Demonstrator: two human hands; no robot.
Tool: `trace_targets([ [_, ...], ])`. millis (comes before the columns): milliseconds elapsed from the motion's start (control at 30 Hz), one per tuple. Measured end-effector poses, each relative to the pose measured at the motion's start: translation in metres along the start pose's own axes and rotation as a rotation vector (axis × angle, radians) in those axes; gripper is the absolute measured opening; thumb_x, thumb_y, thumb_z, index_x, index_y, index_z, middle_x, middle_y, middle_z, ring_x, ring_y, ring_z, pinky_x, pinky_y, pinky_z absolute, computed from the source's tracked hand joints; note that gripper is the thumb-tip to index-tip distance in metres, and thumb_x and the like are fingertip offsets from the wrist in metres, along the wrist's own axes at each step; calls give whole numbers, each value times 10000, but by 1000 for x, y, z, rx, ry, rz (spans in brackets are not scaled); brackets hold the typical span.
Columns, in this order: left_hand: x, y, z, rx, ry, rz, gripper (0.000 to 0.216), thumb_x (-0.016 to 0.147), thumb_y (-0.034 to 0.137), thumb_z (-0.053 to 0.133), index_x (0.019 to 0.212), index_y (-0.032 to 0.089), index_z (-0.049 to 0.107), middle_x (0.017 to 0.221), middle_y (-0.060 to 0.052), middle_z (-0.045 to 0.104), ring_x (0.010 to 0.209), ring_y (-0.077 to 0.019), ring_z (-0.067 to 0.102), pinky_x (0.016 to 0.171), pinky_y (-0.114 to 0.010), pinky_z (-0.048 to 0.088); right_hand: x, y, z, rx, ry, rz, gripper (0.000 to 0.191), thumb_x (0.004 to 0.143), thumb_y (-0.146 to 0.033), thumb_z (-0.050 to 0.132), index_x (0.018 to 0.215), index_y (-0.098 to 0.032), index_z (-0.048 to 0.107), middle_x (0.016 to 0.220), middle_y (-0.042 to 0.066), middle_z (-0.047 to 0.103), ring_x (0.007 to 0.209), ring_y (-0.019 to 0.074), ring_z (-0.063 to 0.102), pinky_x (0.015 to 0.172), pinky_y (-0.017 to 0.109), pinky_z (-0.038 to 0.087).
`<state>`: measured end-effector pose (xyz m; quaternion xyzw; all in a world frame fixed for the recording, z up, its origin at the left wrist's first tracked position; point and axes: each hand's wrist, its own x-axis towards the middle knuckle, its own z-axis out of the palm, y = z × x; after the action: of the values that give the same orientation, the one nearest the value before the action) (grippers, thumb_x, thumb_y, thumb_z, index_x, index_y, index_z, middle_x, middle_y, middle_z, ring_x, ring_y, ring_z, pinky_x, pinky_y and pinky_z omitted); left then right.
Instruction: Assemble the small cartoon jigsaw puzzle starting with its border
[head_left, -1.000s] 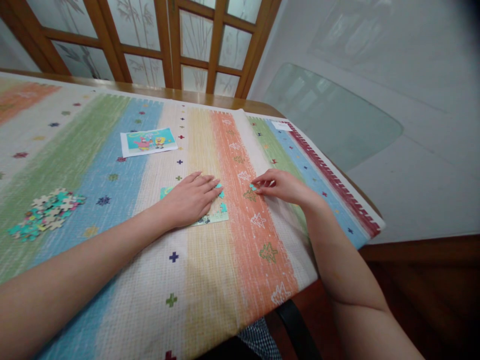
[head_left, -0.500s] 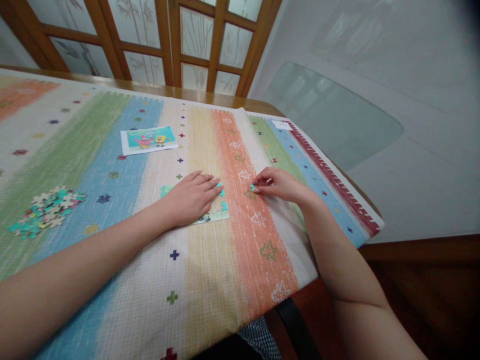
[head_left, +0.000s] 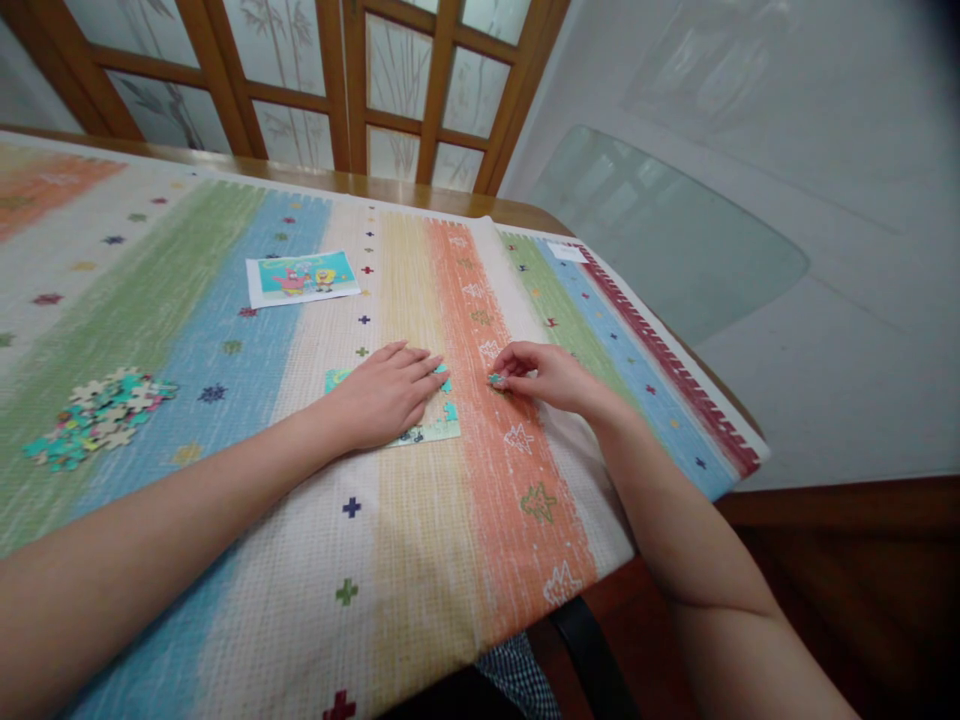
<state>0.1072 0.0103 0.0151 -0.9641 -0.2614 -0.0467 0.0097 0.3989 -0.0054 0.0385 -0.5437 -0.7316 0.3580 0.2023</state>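
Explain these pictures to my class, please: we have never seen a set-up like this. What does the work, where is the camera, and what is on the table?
There is no machine here, just a person's two bare hands. Every picture comes from one camera worn on the person's head, looking forward and down, so the arms reach away from us.

The left hand lies palm down on a flat puzzle, hiding much of it. The right hand pinches a small puzzle piece just beyond the puzzle's right edge.

A striped cloth covers most of the table. On it, a heap of loose pieces lies to the left, and a cartoon picture lies farther away.
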Motion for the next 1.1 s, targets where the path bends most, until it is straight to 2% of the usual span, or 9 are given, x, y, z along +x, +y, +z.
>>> trace_targets([
  [233,-1,-2,4,-14,40,3,464,1040,308,380,1450,198,566,1534,-84,552,1401,-257,498,1211,-459,278,-1,-18,21,34,6,-58,207,860,-419,716,915,-232,787,929,57,782,829,183,689,799,346,538],
  [367,0,-3,5,-50,50,2,462,1029,300,404,1441,182,578,1528,-100,554,1400,-264,496,1211,-456,273,2,-24,41,92,37,-28,279,854,-461,734,981,-220,793,867,43,773,721,157,648,693,309,506],
  [433,1,-3,5,-70,47,6,463,1027,299,410,1434,170,588,1521,-112,560,1393,-271,503,1204,-456,283,4,-24,50,125,59,-20,288,841,-469,748,954,-208,786,844,37,761,697,148,630,679,302,493],
  [567,1,-3,3,-63,50,4,454,1028,290,412,1426,174,598,1509,-108,571,1393,-284,498,1204,-478,282,7,-25,62,156,111,-49,199,836,-405,764,877,-212,787,917,47,773,812,167,669,792,324,507],
  [667,0,-3,4,-41,54,5,449,1032,286,408,1424,179,598,1511,-96,571,1394,-288,494,1205,-487,287,9,-25,64,129,125,-56,135,854,-350,753,894,-232,805,937,50,780,860,182,680,839,345,504],
  [900,0,-3,6,-37,66,10,449,1039,297,398,1428,181,591,1511,-95,571,1394,-286,494,1204,-489,291,8,-22,64,1,149,-121,79,876,-282,744,866,-243,813,885,47,746,860,186,658,840,352,487],
  [1100,0,-4,6,-61,74,2,455,1032,301,402,1438,196,579,1508,-92,573,1394,-275,495,1203,-479,290,8,-20,59,12,163,-105,122,917,-322,701,933,-250,798,948,52,751,898,192,664,869,366,498],
])
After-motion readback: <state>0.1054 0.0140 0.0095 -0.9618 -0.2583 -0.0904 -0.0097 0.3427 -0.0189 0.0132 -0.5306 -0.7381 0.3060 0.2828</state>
